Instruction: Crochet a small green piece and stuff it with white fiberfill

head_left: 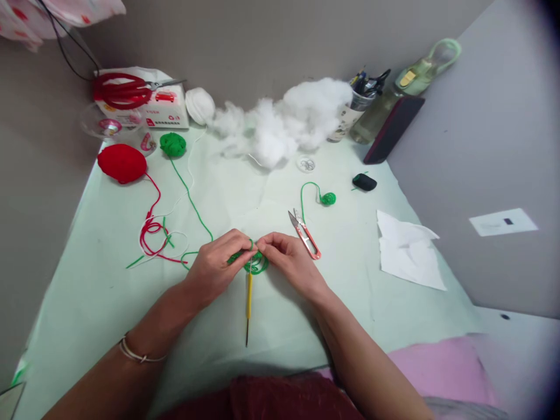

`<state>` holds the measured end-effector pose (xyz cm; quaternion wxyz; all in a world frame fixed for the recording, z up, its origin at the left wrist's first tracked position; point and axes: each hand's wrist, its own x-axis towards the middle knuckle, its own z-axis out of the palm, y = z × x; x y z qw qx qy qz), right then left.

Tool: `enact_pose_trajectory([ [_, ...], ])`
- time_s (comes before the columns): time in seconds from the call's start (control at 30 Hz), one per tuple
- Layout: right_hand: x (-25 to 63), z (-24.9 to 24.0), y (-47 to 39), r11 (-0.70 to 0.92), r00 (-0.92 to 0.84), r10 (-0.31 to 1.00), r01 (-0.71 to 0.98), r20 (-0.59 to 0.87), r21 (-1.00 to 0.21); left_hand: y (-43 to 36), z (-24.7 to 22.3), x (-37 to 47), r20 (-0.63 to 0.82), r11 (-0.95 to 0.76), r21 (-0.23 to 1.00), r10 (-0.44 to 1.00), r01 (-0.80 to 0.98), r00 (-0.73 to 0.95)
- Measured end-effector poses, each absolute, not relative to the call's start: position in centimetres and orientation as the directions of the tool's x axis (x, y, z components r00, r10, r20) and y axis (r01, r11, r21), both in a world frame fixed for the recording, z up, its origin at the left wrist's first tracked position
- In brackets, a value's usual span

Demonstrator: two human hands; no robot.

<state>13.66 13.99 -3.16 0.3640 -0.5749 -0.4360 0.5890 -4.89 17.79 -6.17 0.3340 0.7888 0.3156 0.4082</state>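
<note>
My left hand (pixel 219 261) and my right hand (pixel 291 262) meet at the middle of the table, fingertips almost touching. Both pinch green yarn (pixel 252 244) between thumb and forefinger. Loops of the same yarn (pixel 257 265) hang or lie just below the fingertips; which, I cannot tell. A crochet hook with a yellow handle (pixel 249 296) points away from me, its upper end running under the yarn and fingers. From the left hand a green strand trails back to a green yarn ball (pixel 172 144). Orange-handled thread snips (pixel 310 240) lie beside my right hand.
Left: a red yarn ball (pixel 122 163), tangled red yarn (pixel 153 230), and red scissors (pixel 122 90) on a white box (pixel 168 111). Back: white stuffing (pixel 280 125), a pen cup (pixel 347 116), a bottle (pixel 371 111). Right: a small green coil (pixel 328 199), a black object (pixel 364 182), crumpled paper (pixel 406 251).
</note>
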Motion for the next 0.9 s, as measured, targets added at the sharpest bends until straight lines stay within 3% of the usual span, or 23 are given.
enact_pose_trajectory([
  [0.23, 13.4, -3.3, 13.6, -0.306, -0.014, 0.951, 0.121, -0.310, -0.944, 17.4, -6.5, -4.7, 0.505, -0.654, 0.678, 0.747, 0.336, 0.433],
  [0.37, 13.2, -3.1, 13.4, -0.340, -0.016, 0.940, 0.034, -0.341, -0.940, 17.1, -6.4, -4.6, 0.483, -0.631, 0.666, 0.771, 0.397, 0.416],
  [0.6, 12.8, -3.3, 13.4, -0.315, 0.046, 0.947, -0.037, -0.317, -0.948, 17.0, -6.1, -4.3, 0.428, -0.546, 0.761, 0.829, 0.352, 0.360],
  [0.73, 13.3, -3.2, 13.8, -0.344, -0.006, 0.938, -0.127, -0.346, -0.930, 16.9, -5.6, -4.1, 0.355, -0.465, 0.829, 0.867, 0.310, 0.350],
  [0.9, 14.1, -3.1, 14.1, -0.341, -0.071, 0.940, -0.115, -0.335, -0.933, 16.8, -5.4, -4.1, 0.246, -0.350, 0.897, 0.903, 0.271, 0.352],
])
